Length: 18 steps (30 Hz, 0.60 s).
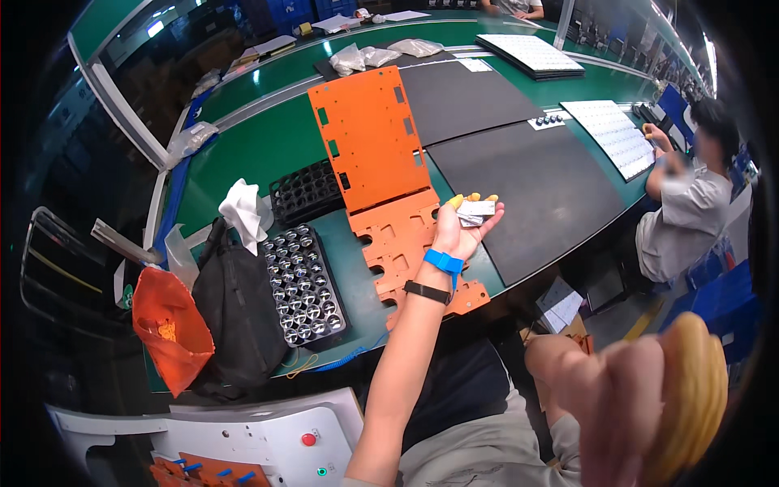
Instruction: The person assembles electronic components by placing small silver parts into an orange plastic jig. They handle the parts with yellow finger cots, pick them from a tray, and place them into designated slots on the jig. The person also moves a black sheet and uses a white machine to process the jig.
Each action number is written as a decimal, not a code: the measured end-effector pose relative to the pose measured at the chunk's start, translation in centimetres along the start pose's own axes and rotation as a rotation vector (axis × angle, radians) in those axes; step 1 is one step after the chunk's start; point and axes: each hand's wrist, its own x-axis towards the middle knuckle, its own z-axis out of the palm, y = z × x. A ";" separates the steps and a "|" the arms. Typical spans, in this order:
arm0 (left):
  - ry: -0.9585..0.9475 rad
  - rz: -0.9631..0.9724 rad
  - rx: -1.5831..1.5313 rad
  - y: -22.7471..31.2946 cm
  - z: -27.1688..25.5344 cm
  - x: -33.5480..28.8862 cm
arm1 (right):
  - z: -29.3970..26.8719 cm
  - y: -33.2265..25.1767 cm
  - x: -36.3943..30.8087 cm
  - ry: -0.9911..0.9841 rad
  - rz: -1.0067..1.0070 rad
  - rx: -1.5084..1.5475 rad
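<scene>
The left hand [461, 235] is palm up, its fingers partly curled around a small stack of flat, whitish-silver pieces [476, 211]; yellow covers show on some fingertips. The right hand [629, 398] is large and blurred, close to the camera, lower and to the right of the left hand; its fingers look bent, but whether it has hold of anything I cannot tell.

Just beside the left hand, on its left, the orange fixture [372, 138] rests on the desk [235, 146], its flat panel reaching away beyond the hand and its notched plate [398, 253] lying nearer the wrist. Further left of that hand, a black tray [331, 274] carries rows of shiny round parts [302, 280], and beyond it is a second black tray [304, 195] with dark pockets.

As far as can be judged, little has been put together here: the stack is in the left hand rather than set down, no round parts are visible in the plate's notches, and the nearer tray looks almost full. To the right of the left hand, the dark mat [527, 195] carries no assembled piece that I can see.
</scene>
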 end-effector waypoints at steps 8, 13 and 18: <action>0.018 -0.036 0.094 -1.0 -0.2 1.2 | 4.5 -6.6 -2.2 -0.006 0.374 -1.876; 0.023 -0.027 0.116 -0.5 -0.9 1.3 | 2.2 -7.4 0.0 -0.242 0.402 -1.794; -0.031 -0.044 0.087 -0.8 -0.4 1.6 | 4.1 -8.2 3.2 0.215 0.422 -1.360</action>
